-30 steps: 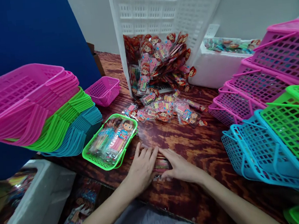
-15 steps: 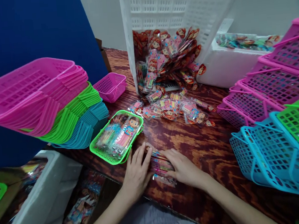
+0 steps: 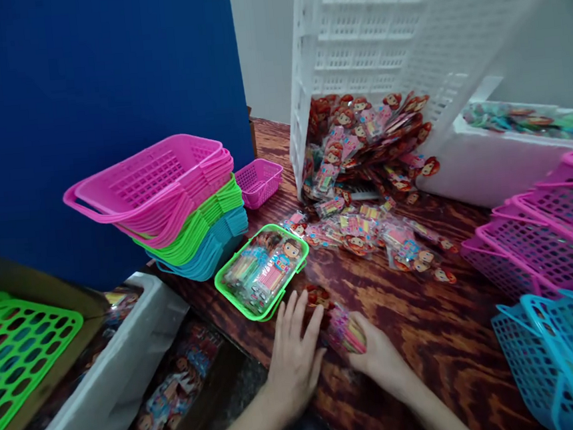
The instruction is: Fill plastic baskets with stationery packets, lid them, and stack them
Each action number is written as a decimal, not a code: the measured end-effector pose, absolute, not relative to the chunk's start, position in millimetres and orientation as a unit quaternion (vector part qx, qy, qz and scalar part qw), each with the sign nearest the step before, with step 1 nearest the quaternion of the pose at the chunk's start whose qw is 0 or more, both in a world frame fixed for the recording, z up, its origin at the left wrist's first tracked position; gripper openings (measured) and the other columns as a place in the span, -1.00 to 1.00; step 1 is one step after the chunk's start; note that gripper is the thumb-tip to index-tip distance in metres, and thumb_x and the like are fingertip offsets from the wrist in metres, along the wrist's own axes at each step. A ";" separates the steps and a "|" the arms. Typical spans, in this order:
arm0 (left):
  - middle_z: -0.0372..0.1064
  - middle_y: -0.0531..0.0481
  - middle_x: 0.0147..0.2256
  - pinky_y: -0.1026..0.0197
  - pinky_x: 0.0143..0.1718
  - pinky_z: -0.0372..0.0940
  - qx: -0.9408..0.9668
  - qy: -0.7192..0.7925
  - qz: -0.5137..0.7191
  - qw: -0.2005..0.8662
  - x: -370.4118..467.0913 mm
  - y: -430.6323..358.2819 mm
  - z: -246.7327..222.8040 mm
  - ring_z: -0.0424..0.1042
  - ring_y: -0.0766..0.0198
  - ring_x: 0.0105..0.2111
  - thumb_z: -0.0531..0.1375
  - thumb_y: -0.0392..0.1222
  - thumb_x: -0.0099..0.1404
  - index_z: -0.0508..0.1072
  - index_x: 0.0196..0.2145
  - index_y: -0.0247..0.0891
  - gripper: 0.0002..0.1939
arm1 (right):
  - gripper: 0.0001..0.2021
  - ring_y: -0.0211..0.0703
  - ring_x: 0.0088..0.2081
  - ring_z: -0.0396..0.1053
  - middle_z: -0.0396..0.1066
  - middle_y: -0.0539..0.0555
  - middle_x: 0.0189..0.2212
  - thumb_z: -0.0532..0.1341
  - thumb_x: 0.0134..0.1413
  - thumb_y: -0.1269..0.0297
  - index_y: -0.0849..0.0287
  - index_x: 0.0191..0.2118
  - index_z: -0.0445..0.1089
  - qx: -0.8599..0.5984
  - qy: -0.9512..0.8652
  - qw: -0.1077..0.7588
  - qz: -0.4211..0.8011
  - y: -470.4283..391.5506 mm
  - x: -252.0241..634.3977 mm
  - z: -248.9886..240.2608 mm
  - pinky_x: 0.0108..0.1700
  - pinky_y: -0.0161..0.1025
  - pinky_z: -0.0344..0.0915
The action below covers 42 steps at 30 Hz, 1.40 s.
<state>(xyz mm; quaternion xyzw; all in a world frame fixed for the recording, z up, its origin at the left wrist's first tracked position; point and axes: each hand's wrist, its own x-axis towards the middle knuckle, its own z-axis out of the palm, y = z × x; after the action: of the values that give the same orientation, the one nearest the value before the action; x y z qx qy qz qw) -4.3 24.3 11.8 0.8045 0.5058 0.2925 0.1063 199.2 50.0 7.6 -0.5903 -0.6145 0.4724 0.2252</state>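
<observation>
My right hand (image 3: 376,357) grips a small stack of clear plastic packets (image 3: 344,327) by their near end. The packets show pink and yellow sticks inside and a red-haired cartoon head at the far end. Beside them, my left hand (image 3: 293,355) has its fingers stretched out and holds nothing; whether its fingertips touch the packets I cannot tell. Just beyond that hand stands a green basket (image 3: 305,248), filled with packets that have a cartoon figure on them.
Loose packets (image 3: 358,225) spill from a tipped white crate (image 3: 301,100). Nested baskets (image 3: 185,204) and a pink basket (image 3: 259,182) stand left. Filled pink baskets (image 3: 510,249) and blue baskets (image 3: 543,346) are right. A foam box (image 3: 105,385) lies below the table edge.
The view has swung left. My right hand has closed around the packet stack and tilted it. My left hand has come off the stack's side, fingers still stretched.
</observation>
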 end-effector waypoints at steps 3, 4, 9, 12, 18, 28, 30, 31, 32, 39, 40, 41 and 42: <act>-0.19 -0.21 0.40 -0.21 0.33 -0.01 0.720 0.520 0.385 0.251 -3.4 4.0 15.2 -0.15 0.00 0.39 0.08 -0.35 0.39 -0.16 0.40 -0.10 -0.26 | -0.47 0.00 -0.10 0.48 0.51 0.09 -0.10 0.33 -0.20 0.33 0.14 0.00 0.30 -0.545 -0.497 0.330 0.589 46.9 206.2 16.3 -0.02 -0.14 0.37; -0.13 -0.21 0.39 -0.18 0.32 0.04 0.672 0.523 0.421 0.312 -1.1 0.6 17.1 -0.06 0.02 0.37 0.10 -0.29 0.41 -0.17 0.40 -0.08 -0.26 | -0.43 0.03 -0.05 0.47 0.50 0.11 -0.06 0.37 -0.22 0.29 0.13 0.02 0.29 -0.535 -0.459 0.353 0.616 46.0 204.7 22.8 0.02 -0.11 0.36; 0.21 -0.31 0.24 -0.08 0.19 0.27 0.391 0.441 0.537 0.603 19.7 13.3 39.1 0.28 -0.05 0.21 0.26 0.01 0.29 0.03 0.33 -0.20 -0.22 | -0.32 0.07 -0.09 0.50 0.52 0.15 -0.06 0.47 -0.26 0.22 0.13 0.07 0.29 -0.470 -0.359 0.412 0.693 46.6 165.1 57.7 0.00 -0.05 0.40; 0.33 -0.25 0.17 -0.03 0.22 0.22 0.330 0.414 0.562 0.636 20.9 27.4 56.5 0.35 -0.02 0.16 0.31 0.04 0.25 0.19 0.24 -0.22 -0.30 | -0.31 0.06 -0.14 0.51 0.54 0.14 -0.12 0.47 -0.26 0.23 0.13 0.07 0.29 -0.454 -0.354 0.447 0.685 49.7 138.8 65.1 -0.03 -0.06 0.42; 0.23 -0.28 0.22 -0.05 0.09 0.36 0.420 0.515 0.535 0.522 -30.5 23.3 73.0 0.36 -0.05 0.14 0.28 0.11 0.24 0.03 0.33 -0.17 -0.17 | -0.42 -0.01 -0.10 0.47 0.50 0.08 -0.10 0.40 -0.21 0.32 0.14 0.03 0.33 -0.420 -0.529 0.331 0.659 86.7 150.6 88.5 -0.03 -0.13 0.39; 0.49 -0.13 0.00 0.01 0.04 0.34 0.672 0.541 0.291 0.412 -119.6 108.7 142.5 0.44 -0.05 0.01 0.20 0.16 0.26 0.49 0.00 -0.26 -0.49 | -0.67 -0.29 -0.42 0.29 0.36 -0.16 -0.47 0.35 -0.36 0.43 0.18 -0.28 0.48 -0.200 -0.892 -0.112 0.389 230.8 92.1 185.5 -0.47 -0.45 0.16; 0.54 -0.12 -0.14 0.08 -0.09 0.39 0.632 0.527 0.294 0.487 -130.7 130.8 132.3 0.50 -0.01 -0.10 0.24 0.16 0.19 0.51 -0.11 -0.31 -0.51 | -0.54 -0.27 -0.38 0.36 0.43 -0.16 -0.43 0.37 -0.42 0.46 0.16 -0.19 0.52 -0.201 -0.897 -0.136 0.368 255.2 67.2 184.6 -0.42 -0.45 0.20; 0.55 -0.11 -0.19 0.10 -0.14 0.40 0.613 0.533 0.314 0.491 -135.3 138.5 125.0 0.51 0.01 -0.15 0.26 0.15 0.14 0.50 -0.12 -0.32 -0.49 | -0.45 -0.24 -0.32 0.40 0.48 -0.15 -0.36 0.38 -0.44 0.47 0.14 -0.12 0.53 -0.205 -0.899 -0.132 0.363 265.6 57.1 181.4 -0.37 -0.45 0.24; 0.55 -0.11 -0.23 0.10 -0.17 0.40 0.598 0.546 0.334 0.482 -139.2 144.1 117.2 0.52 0.03 -0.20 0.28 0.15 0.10 0.48 -0.12 -0.34 -0.46 | -0.37 -0.20 -0.24 0.43 0.51 -0.13 -0.27 0.38 -0.46 0.48 0.12 -0.05 0.52 -0.211 -0.900 -0.121 0.361 274.4 48.9 176.9 -0.31 -0.44 0.27; 0.53 -0.13 -0.22 0.10 -0.21 0.37 0.571 0.614 0.380 0.392 -149.1 151.0 89.1 0.50 0.01 -0.22 0.36 0.15 0.01 0.45 -0.05 -0.33 -0.36 | -0.05 0.09 0.21 0.23 0.26 0.14 0.24 0.35 -0.32 0.44 0.14 0.34 0.15 -0.286 -0.907 -0.014 0.308 281.6 50.8 136.8 0.19 -0.14 0.20; 0.53 -0.13 -0.19 0.11 -0.19 0.37 0.573 0.615 0.380 0.386 -149.0 151.9 88.6 0.50 0.01 -0.20 0.34 0.16 0.05 0.46 -0.04 -0.32 -0.38 | -0.07 0.10 0.25 0.17 0.21 0.17 0.28 0.33 -0.23 0.41 0.16 0.37 0.09 -0.302 -0.907 0.024 0.291 274.8 54.8 130.1 0.23 -0.08 0.15; 0.53 -0.12 -0.17 0.11 -0.17 0.36 0.576 0.614 0.381 0.381 -148.9 153.5 88.1 0.49 0.01 -0.17 0.30 0.17 0.10 0.48 -0.05 -0.30 -0.42 | -0.14 0.08 0.27 0.13 0.18 0.19 0.29 0.30 -0.11 0.38 0.17 0.37 0.08 -0.320 -0.903 0.067 0.277 266.2 57.6 122.5 0.27 -0.05 0.10; 0.53 -0.11 -0.17 0.12 -0.14 0.34 0.579 0.614 0.383 0.377 -148.8 155.7 87.3 0.48 0.02 -0.16 0.24 0.18 0.17 0.50 -0.08 -0.28 -0.48 | -0.25 0.05 0.29 0.10 0.16 0.19 0.30 0.25 0.01 0.32 0.18 0.36 0.09 -0.345 -0.894 0.112 0.263 256.1 58.9 114.0 0.29 -0.03 0.05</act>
<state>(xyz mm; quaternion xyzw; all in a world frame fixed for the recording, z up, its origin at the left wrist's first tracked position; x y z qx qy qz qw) -148.8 155.7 87.3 0.5788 0.6137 0.3827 0.3767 58.9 256.1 114.0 -0.3451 -0.8938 0.2634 0.1124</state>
